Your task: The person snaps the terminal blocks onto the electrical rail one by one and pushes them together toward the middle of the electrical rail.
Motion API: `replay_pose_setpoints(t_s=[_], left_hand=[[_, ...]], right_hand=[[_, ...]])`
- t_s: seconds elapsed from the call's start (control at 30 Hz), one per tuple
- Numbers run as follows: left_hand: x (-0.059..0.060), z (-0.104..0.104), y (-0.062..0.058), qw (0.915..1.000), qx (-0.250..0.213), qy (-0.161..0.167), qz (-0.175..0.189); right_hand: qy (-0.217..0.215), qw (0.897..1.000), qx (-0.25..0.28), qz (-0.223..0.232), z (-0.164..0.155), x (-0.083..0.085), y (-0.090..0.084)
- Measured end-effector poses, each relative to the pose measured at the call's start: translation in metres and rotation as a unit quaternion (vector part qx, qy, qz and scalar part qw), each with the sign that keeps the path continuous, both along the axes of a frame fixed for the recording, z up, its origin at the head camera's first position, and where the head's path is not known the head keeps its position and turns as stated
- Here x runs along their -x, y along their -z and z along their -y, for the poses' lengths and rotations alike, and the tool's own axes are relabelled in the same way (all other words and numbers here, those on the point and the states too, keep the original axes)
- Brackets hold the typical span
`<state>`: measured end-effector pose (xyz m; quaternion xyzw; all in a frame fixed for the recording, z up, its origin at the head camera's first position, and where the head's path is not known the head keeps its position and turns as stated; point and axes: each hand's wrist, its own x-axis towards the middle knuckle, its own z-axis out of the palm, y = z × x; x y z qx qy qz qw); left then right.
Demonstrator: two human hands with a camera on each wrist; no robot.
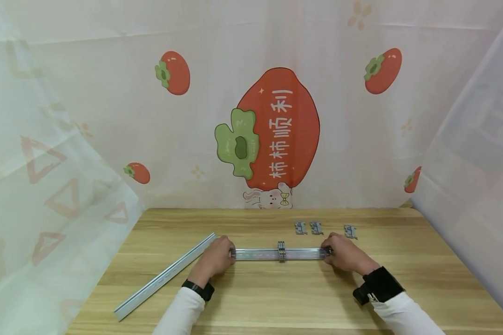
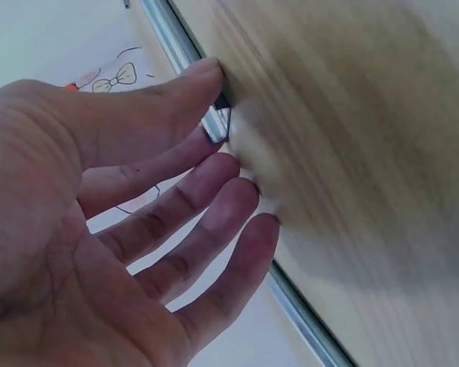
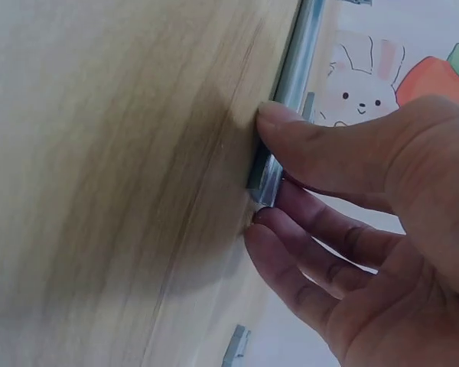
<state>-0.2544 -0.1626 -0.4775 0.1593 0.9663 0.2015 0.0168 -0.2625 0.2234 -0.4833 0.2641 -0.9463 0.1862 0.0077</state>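
A short metal DIN rail [image 1: 255,254] lies crosswise on the table, with a narrow grey clip-on piece [image 1: 282,251] seated across it near the middle. My left hand [image 1: 219,257] pinches the rail's left end. In the left wrist view, the thumb [image 2: 206,73] lies along the rail's near edge, and the other fingers are bent on its far side. The right end is pinched by my right hand [image 1: 344,252]. In the right wrist view, its thumb [image 3: 279,118] presses the rail [image 3: 291,76] from the near side, fingers behind.
A longer slotted metal rail [image 1: 165,276] lies diagonally at the left of the wooden table [image 1: 276,302]. Behind the short rail, toward the right, are three flat grey clip-on pieces, two side by side [image 1: 308,228] and one apart [image 1: 350,231]. A printed curtain [image 1: 339,177] hangs behind the table.
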Motion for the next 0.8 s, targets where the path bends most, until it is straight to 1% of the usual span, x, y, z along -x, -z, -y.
replay_pose_setpoints(t_s=[0.13, 0.27, 0.37, 0.43, 0.53, 0.63, 0.73, 0.8], left_hand=[[0.008, 0.000, 0.002, 0.9998, -0.006, -0.019, 0.004], [0.014, 0.000, 0.004, 0.9994, -0.010, -0.032, 0.014], [0.017, 0.000, 0.005, 0.9994, -0.012, -0.032, 0.010], [0.017, 0.000, 0.005, 0.9994, -0.008, -0.033, 0.004], [0.011, 0.005, 0.003, 0.9990, 0.013, -0.038, -0.018], [0.001, 0.020, 0.002, 0.9969, 0.036, -0.054, -0.044], [-0.010, 0.047, 0.000, 0.9934, 0.052, -0.077, -0.066], [-0.017, 0.068, -0.003, 0.9915, 0.058, -0.099, -0.062]], right_hand=[[0.010, 1.000, 0.014, 0.002, 0.004, 0.004, -0.002], [0.039, 0.999, 0.023, 0.007, 0.008, 0.005, -0.001], [0.055, 0.998, 0.029, 0.005, 0.009, 0.006, 0.001], [0.061, 0.998, 0.027, -0.008, 0.009, 0.006, 0.003], [0.065, 0.997, 0.013, -0.042, 0.008, 0.003, 0.005], [0.068, 0.995, 0.001, -0.075, 0.003, -0.004, 0.005], [0.073, 0.994, -0.002, -0.077, -0.004, -0.015, 0.001], [0.079, 0.995, 0.005, -0.060, -0.009, -0.023, -0.001]])
